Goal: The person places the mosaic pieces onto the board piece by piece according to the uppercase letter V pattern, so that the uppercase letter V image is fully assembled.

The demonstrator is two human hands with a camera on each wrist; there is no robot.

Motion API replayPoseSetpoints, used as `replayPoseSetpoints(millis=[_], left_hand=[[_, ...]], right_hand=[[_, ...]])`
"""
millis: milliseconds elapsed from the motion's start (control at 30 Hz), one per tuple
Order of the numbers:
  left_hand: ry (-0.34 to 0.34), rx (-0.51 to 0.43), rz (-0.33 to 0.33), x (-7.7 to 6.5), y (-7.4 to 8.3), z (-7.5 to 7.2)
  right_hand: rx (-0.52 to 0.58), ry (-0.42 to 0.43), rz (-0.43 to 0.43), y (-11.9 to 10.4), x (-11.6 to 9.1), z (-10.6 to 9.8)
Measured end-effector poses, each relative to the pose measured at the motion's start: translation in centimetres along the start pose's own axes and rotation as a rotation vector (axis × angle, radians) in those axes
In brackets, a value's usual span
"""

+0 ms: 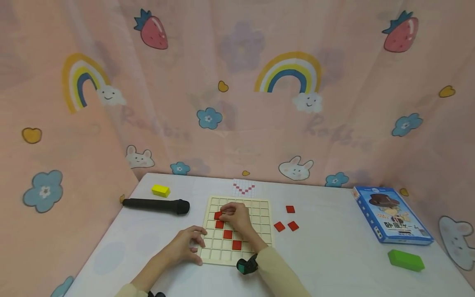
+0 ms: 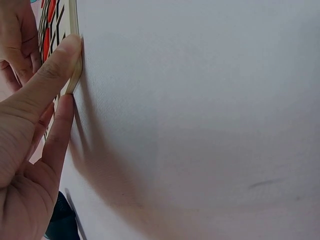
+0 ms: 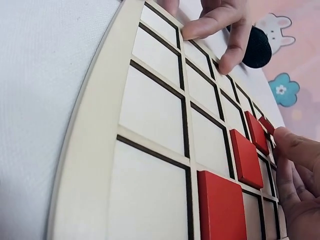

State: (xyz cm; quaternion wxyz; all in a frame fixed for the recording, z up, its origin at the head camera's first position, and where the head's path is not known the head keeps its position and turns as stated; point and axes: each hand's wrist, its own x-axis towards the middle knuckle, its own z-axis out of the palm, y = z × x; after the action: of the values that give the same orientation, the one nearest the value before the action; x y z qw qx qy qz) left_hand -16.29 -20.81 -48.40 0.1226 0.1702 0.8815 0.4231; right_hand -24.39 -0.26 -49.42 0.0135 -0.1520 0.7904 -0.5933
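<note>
A pale wooden grid board [image 1: 217, 255] lies on the white table. My left hand [image 1: 184, 244] grips its near left corner, with thumb and fingertips at the rim. Over the board's upper left part, my right hand [image 1: 238, 217] pinches a red square tile [image 1: 217, 215] between thumb and fingers. That tile [image 3: 266, 125] looks tilted in the right wrist view. Three more red tiles [image 1: 228, 234] sit in grid cells, stepping diagonally down to the right. Part of the grid is hidden under my right hand and forearm.
Three loose red tiles [image 1: 293, 225] lie right of the board. Behind it is a small card [image 1: 243, 188] with a red V pattern. A black microphone [image 1: 156, 205] and yellow block [image 1: 161, 190] are at left, a blue box [image 1: 393, 214] and green block [image 1: 406, 260] at right.
</note>
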Motion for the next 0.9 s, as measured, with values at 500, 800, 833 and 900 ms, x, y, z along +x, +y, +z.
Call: replayPoseSetpoints(millis=[500,800,833,900], left_hand=[[0.002,0.02,-0.017,0.3,0.4,0.2],[0.003,0.013,-0.032,0.3,0.3,0.3],[0.005,0.012,-0.03,0.2,0.2,0.3],[0.011,0.009,-0.025,0.1,0.1,0.2]], right_hand=[[-0.048,-0.017,0.034,-0.3,0.6,0.6],[-0.005,-0.064,0.03,-0.8,0.3,0.2],[0.002,-0.066,0.025,-0.9,0.2,0.0],[0.026,-0.07,0.016,-1.1,-0.2,-0.7]])
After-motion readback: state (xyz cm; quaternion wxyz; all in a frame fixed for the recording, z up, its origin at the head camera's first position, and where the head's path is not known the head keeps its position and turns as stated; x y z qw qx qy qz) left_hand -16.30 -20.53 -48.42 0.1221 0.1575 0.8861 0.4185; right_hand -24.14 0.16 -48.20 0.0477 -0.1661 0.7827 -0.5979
